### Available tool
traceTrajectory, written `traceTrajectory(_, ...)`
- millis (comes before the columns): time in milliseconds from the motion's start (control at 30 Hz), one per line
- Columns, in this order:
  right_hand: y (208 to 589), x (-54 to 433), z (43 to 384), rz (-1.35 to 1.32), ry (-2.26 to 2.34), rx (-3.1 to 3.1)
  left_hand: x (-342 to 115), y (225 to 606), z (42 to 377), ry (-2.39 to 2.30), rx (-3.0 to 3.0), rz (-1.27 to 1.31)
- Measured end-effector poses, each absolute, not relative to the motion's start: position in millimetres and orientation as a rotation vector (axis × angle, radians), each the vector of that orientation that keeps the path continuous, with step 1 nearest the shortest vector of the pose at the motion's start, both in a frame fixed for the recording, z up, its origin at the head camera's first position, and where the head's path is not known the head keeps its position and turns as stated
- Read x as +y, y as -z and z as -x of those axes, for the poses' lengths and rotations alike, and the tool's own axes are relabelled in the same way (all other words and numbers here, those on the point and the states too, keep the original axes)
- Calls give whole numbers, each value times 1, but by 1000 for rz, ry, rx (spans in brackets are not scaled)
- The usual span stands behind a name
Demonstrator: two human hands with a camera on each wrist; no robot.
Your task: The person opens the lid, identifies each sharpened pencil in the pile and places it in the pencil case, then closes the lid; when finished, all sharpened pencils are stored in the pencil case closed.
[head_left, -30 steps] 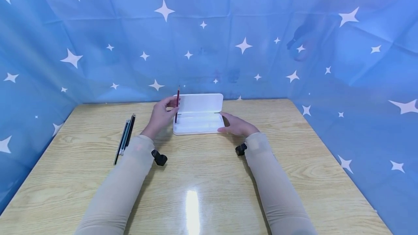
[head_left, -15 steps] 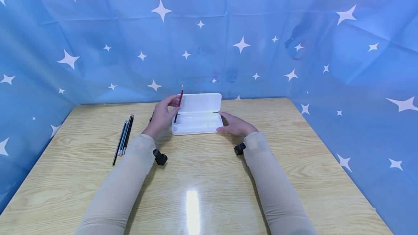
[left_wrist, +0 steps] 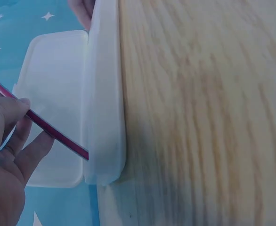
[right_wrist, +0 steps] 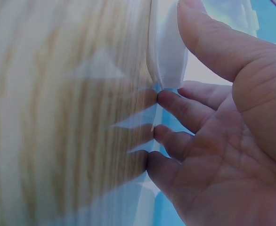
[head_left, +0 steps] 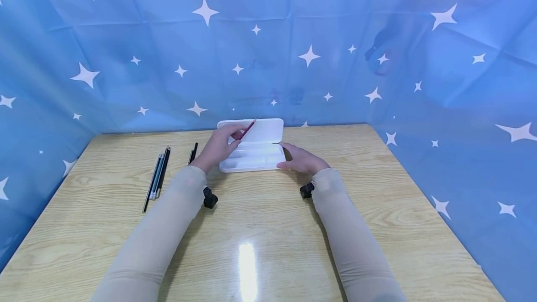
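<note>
A white pencil case [head_left: 256, 158] lies with its lid [head_left: 268, 130] raised at the back of the table. My left hand [head_left: 220, 146] pinches a dark red pencil [left_wrist: 58, 134] between thumb and fingers, over the left part of the case. The pencil slants up to the right in the head view; in the left wrist view its lower end overlaps the case's edge, and I cannot tell whether they touch. At the case's right end, my right hand [head_left: 303, 158] holds it, thumb on the near side and fingers around the end, fingertips low by the tabletop.
Several dark and blue-green pencils [head_left: 157, 176] lie side by side on the wooden table [head_left: 268, 227] at left. Close to my left wrist lie black pencils or pens [head_left: 193, 154], partly hidden. A blue star-patterned cloth [head_left: 235, 36] hangs directly behind the table.
My left hand has moved right over the case, and the red pencil has tilted from nearly upright to slanting right. The black pencils or pens have come into view. My right hand stays put.
</note>
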State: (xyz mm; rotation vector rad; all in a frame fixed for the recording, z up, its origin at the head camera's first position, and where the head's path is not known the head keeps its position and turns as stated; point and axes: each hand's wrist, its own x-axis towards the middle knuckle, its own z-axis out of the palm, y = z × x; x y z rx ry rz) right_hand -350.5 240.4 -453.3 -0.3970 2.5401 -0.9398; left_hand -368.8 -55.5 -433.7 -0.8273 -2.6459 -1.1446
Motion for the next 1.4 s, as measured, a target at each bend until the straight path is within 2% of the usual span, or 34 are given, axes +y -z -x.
traceTrajectory(467,453,243,352,386,974,2536,-28,431,373,733,-2849,993)
traceTrajectory(1400,456,243,352,381,1016,2517,-14,435,374,515,-3006,1042)
